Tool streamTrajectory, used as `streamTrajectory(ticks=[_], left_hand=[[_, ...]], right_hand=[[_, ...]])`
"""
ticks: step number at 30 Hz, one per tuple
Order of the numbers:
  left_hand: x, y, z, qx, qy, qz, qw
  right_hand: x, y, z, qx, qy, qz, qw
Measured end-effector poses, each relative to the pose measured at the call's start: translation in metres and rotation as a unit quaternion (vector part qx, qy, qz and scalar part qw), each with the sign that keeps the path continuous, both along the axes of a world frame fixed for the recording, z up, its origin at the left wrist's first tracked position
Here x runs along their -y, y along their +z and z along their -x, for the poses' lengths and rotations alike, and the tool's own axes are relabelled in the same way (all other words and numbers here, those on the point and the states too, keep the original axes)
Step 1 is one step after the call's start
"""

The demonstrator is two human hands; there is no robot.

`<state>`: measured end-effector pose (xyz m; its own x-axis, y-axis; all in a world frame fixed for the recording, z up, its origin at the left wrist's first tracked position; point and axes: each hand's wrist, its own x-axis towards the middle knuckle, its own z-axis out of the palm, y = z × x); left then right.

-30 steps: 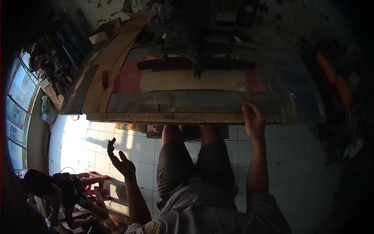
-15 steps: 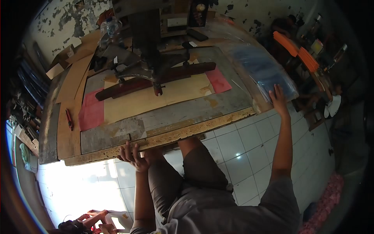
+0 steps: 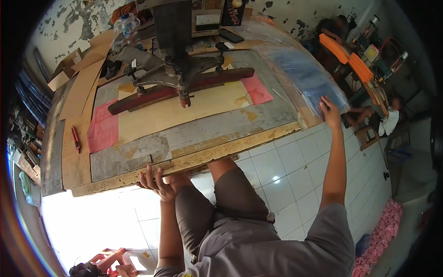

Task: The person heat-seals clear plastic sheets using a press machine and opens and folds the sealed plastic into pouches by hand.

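Note:
My left hand (image 3: 158,184) rests at the front wooden edge (image 3: 184,162) of the worktable, fingers apart and holding nothing. On the right, my right hand (image 3: 330,113) is at the near corner of a stack of clear bluish plastic sheets (image 3: 302,76). Its fingers are bent and closed on the sheet's edge; how many sheets they hold is not clear. In the middle, a press head with a dark red bar (image 3: 207,83) hangs over a long yellowish sheet (image 3: 184,115), which has pink pieces (image 3: 102,127) at both ends.
A red cutter-like tool (image 3: 76,139) lies on the table's left side near cardboard (image 3: 85,90). A plastic bottle (image 3: 125,27) and a black phone-like object (image 3: 230,36) are at the back. Other people sit at the right, near orange stacks (image 3: 360,67). A pink heap (image 3: 380,235) lies on the floor.
My right hand's fingers have bent and drawn together at the plastic stack's corner. The left hand stays at the table edge. The view has shifted slightly and become brighter.

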<state>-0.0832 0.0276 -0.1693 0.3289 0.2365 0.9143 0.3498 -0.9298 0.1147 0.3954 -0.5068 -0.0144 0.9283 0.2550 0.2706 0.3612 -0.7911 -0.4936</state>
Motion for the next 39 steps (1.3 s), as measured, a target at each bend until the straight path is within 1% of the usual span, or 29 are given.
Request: streamTrajectory(ticks=[1, 4, 6, 8, 10, 16, 18, 19, 22, 24, 26, 28, 29, 30, 32, 34, 36, 37, 39], left_hand=[[0.001, 0.001, 0.001, -0.007, 0.003, 0.005, 1.0], [0.006, 0.006, 0.005, -0.019, 0.0, 0.022, 1.0], [0.005, 0.005, 0.007, -0.02, -0.013, 0.029, 0.999], [0.005, 0.005, 0.008, -0.021, -0.019, 0.034, 0.999], [0.005, 0.005, 0.008, -0.021, -0.018, 0.037, 0.999], [0.009, 0.008, 0.006, -0.016, -0.007, 0.044, 0.999], [0.011, 0.009, 0.007, -0.01, -0.017, 0.068, 0.997], [0.012, 0.01, 0.008, -0.007, -0.022, 0.08, 0.997], [0.014, 0.015, 0.01, -0.015, -0.028, 0.083, 0.996], [0.014, 0.018, 0.014, -0.035, -0.023, 0.065, 0.997], [0.014, 0.02, 0.015, -0.05, -0.018, 0.06, 0.997], [0.015, 0.023, 0.018, -0.064, -0.014, 0.066, 0.996], [0.017, 0.024, 0.019, -0.064, -0.014, 0.074, 0.995], [0.019, 0.027, 0.018, -0.062, -0.016, 0.082, 0.995], [0.024, 0.033, 0.016, -0.054, -0.019, 0.102, 0.993], [0.032, 0.043, 0.015, -0.042, -0.023, 0.125, 0.991], [0.046, 0.059, 0.01, 0.004, -0.036, 0.142, 0.989], [0.056, 0.068, 0.005, 0.027, -0.043, 0.151, 0.987], [0.073, 0.087, -0.009, 0.021, -0.185, 0.175, 0.967]], right_hand=[[-0.004, 0.003, 0.002, -0.003, -0.004, 0.01, 1.0], [-0.006, -0.004, 0.019, 0.047, 0.022, 0.027, 0.998], [-0.001, 0.008, 0.028, 0.008, 0.051, 0.022, 0.998], [0.0, 0.014, 0.033, -0.004, 0.069, 0.021, 0.997], [0.001, 0.017, 0.034, 0.01, 0.078, 0.026, 0.997], [0.016, -0.01, 0.005, 0.108, 0.06, -0.016, 0.992], [0.017, -0.007, 0.002, 0.098, 0.041, -0.019, 0.994], [0.019, -0.003, 0.0, 0.094, 0.032, -0.02, 0.995], [0.037, 0.029, -0.028, 0.087, 0.034, 0.136, 0.986], [0.034, 0.075, -0.037, 0.187, -0.005, 0.14, 0.972], [0.028, 0.137, -0.042, 0.236, -0.002, -0.05, 0.971], [-0.002, 0.197, -0.001, 0.26, -0.031, -0.146, 0.954], [-0.02, 0.222, 0.027, 0.284, -0.031, -0.15, 0.946], [-0.028, 0.241, 0.05, 0.31, -0.032, -0.154, 0.938], [-0.021, 0.266, 0.059, 0.291, 0.002, -0.268, 0.918], [-0.018, 0.291, 0.077, 0.277, 0.049, -0.367, 0.887], [-0.027, 0.316, 0.113, 0.269, 0.105, -0.448, 0.846], [-0.031, 0.329, 0.125, 0.275, 0.121, -0.457, 0.837], [-0.038, 0.351, 0.145, 0.286, 0.153, -0.472, 0.819]])
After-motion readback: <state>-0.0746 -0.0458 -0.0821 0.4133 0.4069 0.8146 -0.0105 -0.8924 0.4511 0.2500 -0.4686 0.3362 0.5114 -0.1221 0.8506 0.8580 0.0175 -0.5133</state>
